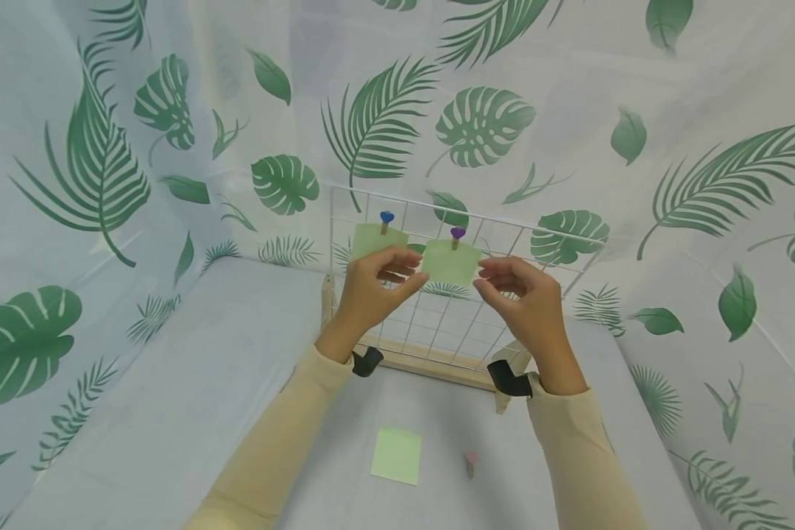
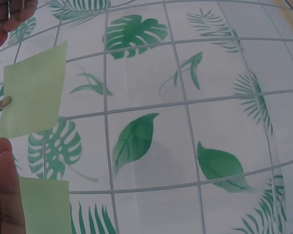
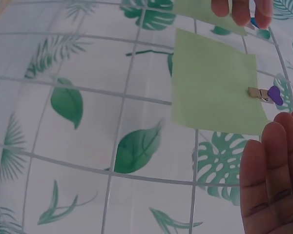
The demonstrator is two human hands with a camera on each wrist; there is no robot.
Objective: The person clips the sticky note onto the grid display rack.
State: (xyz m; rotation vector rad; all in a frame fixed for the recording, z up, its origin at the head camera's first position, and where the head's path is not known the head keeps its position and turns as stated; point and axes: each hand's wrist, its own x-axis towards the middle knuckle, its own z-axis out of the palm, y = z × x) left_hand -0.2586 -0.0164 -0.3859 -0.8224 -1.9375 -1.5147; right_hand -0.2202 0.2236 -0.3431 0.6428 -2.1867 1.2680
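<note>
A green sticky note (image 1: 449,263) hangs on a white wire grid (image 1: 430,316) from a small wooden clothespin with a purple heart (image 1: 458,233). My left hand (image 1: 380,283) is at its left edge, fingers loosely bent with nothing between them. At the right edge is my right hand (image 1: 522,294), its fingertips beside the paper and likewise holding nothing. Left of this note hangs another green note (image 1: 369,239), under a clothespin with a blue heart (image 1: 387,217); my left hand overlaps its lower part in the head view. The right wrist view shows the purple-heart clothespin (image 3: 264,95) gripping the note's top edge.
On the white table (image 1: 252,368) in front of the grid lie a green sticky note (image 1: 396,456) and a clothespin with a pink heart (image 1: 471,464). A wooden base (image 1: 430,366) supports the grid. Leaf-patterned sheeting (image 1: 570,88) surrounds the table.
</note>
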